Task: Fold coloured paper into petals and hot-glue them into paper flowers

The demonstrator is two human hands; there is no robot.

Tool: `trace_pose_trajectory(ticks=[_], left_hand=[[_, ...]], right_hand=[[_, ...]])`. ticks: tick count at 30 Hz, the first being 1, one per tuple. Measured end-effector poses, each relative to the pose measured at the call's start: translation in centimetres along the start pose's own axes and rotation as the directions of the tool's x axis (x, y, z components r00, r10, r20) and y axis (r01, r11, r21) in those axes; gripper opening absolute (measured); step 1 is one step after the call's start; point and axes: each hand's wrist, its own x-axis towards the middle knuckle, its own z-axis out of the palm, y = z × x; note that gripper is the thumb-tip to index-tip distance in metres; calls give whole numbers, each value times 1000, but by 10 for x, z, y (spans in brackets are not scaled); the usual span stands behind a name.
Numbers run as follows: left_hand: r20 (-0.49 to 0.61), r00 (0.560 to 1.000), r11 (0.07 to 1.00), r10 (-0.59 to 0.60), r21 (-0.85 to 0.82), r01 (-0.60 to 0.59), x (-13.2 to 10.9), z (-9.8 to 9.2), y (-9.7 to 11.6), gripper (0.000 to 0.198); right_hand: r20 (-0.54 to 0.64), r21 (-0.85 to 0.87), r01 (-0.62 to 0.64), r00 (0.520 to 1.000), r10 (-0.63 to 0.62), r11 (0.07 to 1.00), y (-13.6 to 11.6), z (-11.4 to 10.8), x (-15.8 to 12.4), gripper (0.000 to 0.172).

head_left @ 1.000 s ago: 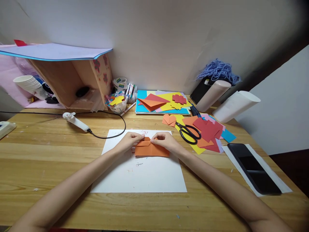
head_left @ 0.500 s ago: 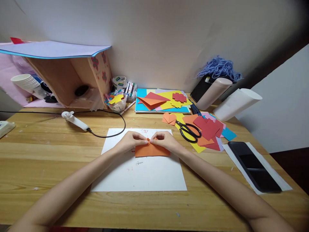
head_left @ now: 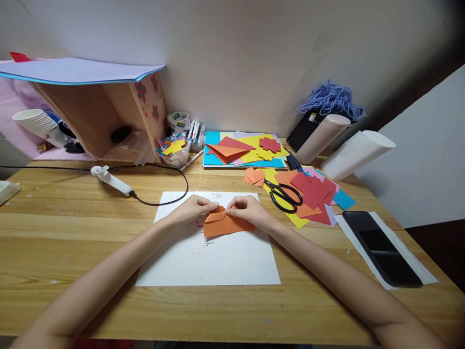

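Observation:
A folded piece of orange paper (head_left: pixel 229 226) lies over a white sheet (head_left: pixel 218 266) that bears reddish and dark marks. My left hand (head_left: pixel 199 207) pinches the orange paper's upper left edge between thumb and fingers. On the other side, my right hand (head_left: pixel 245 210) pinches its top near the middle, with the thumb along a crease. The paper's left part is slightly raised and shows a folded flap. Part of the upper edge is hidden by my fingers.
Black-handled scissors (head_left: pixel 286 198) lie on coloured paper scraps (head_left: pixel 314 191) to the right, beside an orange folded heart (head_left: pixel 254 177). A phone (head_left: pixel 381 248) rests far right. A corded white glue gun (head_left: pixel 111 180) lies left. Coloured sheets (head_left: pixel 218 160) are stacked behind.
My left hand has shifted slightly left and up, from the paper's centre crease to its upper left edge. The paper's left side has tilted up. My right hand has stayed nearly in place.

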Motion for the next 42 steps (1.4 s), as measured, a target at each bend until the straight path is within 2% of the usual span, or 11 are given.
trace_pose_trajectory(ticks=[1, 3, 7, 11, 18, 31, 34, 39, 42], left_hand=[[82, 996, 999, -27, -30, 29, 1, -1, 0, 48], [169, 984, 995, -52, -76, 66, 2, -3, -1, 48], [164, 983, 994, -83, -57, 93, 5, -6, -5, 37], [96, 988, 992, -121, 55, 116, 6, -3, -6, 38], [57, 989, 989, -139, 61, 135, 6, 0, -6, 39], [231, 969, 996, -87, 11, 87, 4, -7, -2, 35], [190, 979, 997, -69, 39, 63, 4, -4, -3, 35], [40, 999, 993, -22, 119, 17, 4, 1, -4, 34], [37, 998, 995, -60, 87, 56, 4, 0, -4, 35]], right_hand=[[3, 3, 1, 1000, -1, 1000, 1, 0, 0, 20], [8, 7, 2, 1000, -2, 1000, 3, 0, 1, 21], [17, 8, 10, 1000, -10, 1000, 5, 0, 1, 21], [13, -19, 31, 999, -30, 999, 4, 0, 1, 20], [19, -55, 61, 998, -60, 997, 5, 1, 2, 21], [84, -62, 129, 989, -123, 990, 1, 1, -2, 22], [77, -58, 132, 989, -127, 990, 2, 1, -2, 22], [42, -63, 132, 991, -129, 989, 4, 2, -1, 22], [-7, -86, 117, 993, -118, 989, 5, 3, -1, 21]])
